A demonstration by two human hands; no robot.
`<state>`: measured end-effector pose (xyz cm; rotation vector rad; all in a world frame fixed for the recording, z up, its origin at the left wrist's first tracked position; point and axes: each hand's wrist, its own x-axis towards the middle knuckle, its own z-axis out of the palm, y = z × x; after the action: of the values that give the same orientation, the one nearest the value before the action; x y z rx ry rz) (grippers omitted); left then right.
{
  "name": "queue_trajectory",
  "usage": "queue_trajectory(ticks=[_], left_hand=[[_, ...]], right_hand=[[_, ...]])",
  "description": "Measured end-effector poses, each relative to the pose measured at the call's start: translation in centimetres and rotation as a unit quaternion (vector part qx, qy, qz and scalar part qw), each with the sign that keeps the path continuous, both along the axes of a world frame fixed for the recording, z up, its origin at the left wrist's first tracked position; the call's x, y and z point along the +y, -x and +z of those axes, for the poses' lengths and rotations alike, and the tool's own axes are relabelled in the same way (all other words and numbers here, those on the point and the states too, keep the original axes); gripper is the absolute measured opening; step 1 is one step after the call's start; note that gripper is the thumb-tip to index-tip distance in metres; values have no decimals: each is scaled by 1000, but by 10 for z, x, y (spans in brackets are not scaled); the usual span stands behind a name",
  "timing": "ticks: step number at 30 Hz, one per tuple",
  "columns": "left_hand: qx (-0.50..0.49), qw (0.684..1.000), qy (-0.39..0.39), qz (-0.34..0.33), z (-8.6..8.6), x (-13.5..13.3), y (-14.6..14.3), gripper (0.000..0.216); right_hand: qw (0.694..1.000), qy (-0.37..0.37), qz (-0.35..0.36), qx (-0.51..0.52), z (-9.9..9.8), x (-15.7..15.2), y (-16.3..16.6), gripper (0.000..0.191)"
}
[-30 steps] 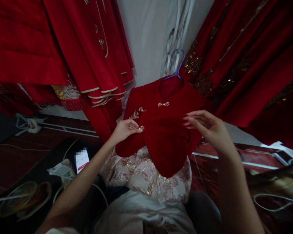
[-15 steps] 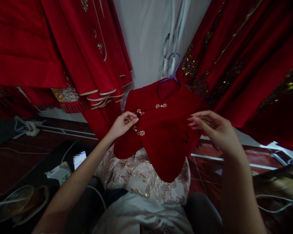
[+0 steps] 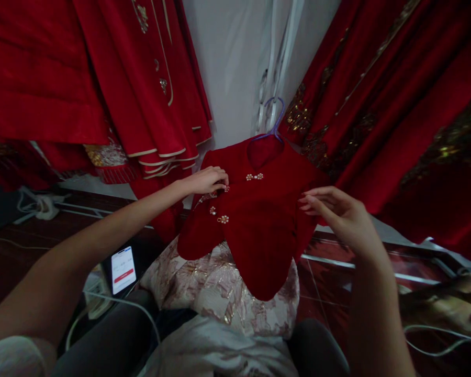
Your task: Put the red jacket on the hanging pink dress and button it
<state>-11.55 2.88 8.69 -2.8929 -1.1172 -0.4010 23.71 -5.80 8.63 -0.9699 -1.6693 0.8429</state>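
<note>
A red short jacket (image 3: 255,225) with flower-shaped beaded fasteners (image 3: 255,177) hangs spread before me on a purple hanger (image 3: 275,125). My left hand (image 3: 211,180) is at the jacket's front opening, its bent fingertips closed on the cloth edge beside a beaded fastener (image 3: 223,219) placed lower down. Over the sleeve side of the jacket, my right hand (image 3: 333,207) has its thumb and fingertips drawn together. Whatever lies between those fingertips is too small or hidden to make out. The jacket's lower part rests over a pale floral brocade cloth (image 3: 204,280) on my lap.
Red garments (image 3: 141,78) with pale trim hang at the left, and red garments with gold decoration (image 3: 377,125) hang at the right. A lit phone (image 3: 123,269) lies on a dark surface by my left leg, near a white cable (image 3: 141,309).
My left hand has moved up slightly, and its fingers have turned down onto the jacket's front edge. My right hand stays near the sleeve, a little lower. The view has shifted slightly.
</note>
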Motion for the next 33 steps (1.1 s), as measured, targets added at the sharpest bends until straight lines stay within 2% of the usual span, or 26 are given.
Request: queue_trajectory(ticks=[3, 6, 10, 15, 18, 22, 26, 29, 33], left_hand=[[-14, 999, -36, -2, -13, 0, 2, 22], [-44, 997, -65, 24, -21, 1, -3, 19], [-108, 986, -107, 75, -13, 7, -35, 21], [-75, 986, -109, 97, -4, 21, -83, 26], [-91, 987, -95, 88, -7, 30, -91, 20], [-178, 977, -88, 78, -11, 37, -88, 17], [-216, 969, -113, 45, -12, 39, -83, 14], [-208, 967, -144, 15, -12, 39, -78, 15], [-126, 974, -183, -44, -9, 37, -77, 23]], right_hand=[[1000, -1, -8, 4, 2, -2, -3, 27], [1000, -1, -17, 13, 4, -3, -5, 26], [1000, 5, -13, 26, 3, -2, -3, 24], [1000, 5, 12, 9, 1, -3, 2, 27], [1000, -3, 24, 7, 1, -5, 4, 28], [999, -12, 33, -14, -6, 2, 11, 27], [997, -61, -37, -36, -22, 22, 20, 29], [987, -118, -95, -52, -25, 35, 30, 32], [970, -203, -134, 19, -11, 53, 67, 33]])
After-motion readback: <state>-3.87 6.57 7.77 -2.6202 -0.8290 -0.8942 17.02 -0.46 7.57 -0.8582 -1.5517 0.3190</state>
